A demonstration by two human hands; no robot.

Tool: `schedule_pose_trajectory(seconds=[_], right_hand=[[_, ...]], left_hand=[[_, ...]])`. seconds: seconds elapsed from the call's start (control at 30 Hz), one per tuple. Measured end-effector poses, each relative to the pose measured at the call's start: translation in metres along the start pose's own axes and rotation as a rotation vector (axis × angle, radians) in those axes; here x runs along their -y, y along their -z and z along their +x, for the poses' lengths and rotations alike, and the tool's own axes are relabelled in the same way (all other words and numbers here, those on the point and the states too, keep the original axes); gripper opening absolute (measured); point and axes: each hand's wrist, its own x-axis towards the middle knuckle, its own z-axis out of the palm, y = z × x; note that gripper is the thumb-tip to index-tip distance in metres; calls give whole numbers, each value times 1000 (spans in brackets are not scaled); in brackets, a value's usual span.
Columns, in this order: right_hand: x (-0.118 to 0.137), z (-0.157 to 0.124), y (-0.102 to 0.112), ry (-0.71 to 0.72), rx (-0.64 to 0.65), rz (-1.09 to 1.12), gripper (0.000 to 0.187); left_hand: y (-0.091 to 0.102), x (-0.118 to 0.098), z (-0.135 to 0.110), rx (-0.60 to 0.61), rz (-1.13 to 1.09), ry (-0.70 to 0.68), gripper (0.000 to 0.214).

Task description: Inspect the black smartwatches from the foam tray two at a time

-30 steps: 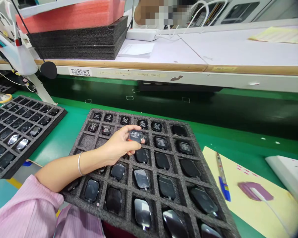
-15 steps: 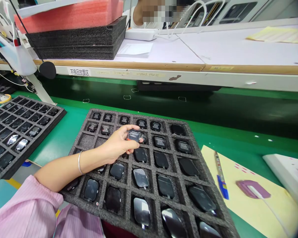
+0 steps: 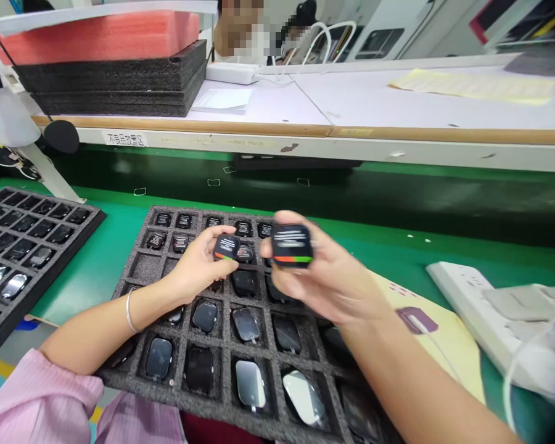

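Note:
My left hand is closed on a small black watch body with white print and an orange-green edge, held above the foam tray. My right hand grips a second, similar black watch body just to the right of it, slightly blurred. Both hover over the dark grey foam tray, whose pockets hold several black watch bodies, some face down with labels, some showing glossy screens.
A second foam tray of parts lies at the left. A yellow sheet and a white power strip lie at the right. Behind run a dark conveyor belt and a shelf with stacked black and pink foam. Another person sits beyond it.
My right hand has come into view from the right holding a second watch body, next to the one in my left hand. The view has shifted to the right.

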Motion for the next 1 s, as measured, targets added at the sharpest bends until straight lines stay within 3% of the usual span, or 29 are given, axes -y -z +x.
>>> schedule_pose_trajectory(seconds=[0.23,0.57,1.0], right_hand=[[-16,10,-5,-124,-127,187,57],[-22,12,-6,-14,-158,44,53],[-28,14,-4,37,-114,-15,50]], left_hand=[[4,0,1,-31,15,-65,65],[5,0,2,-59,22,-94,63],[6,3,2,3,25,-146,57]])
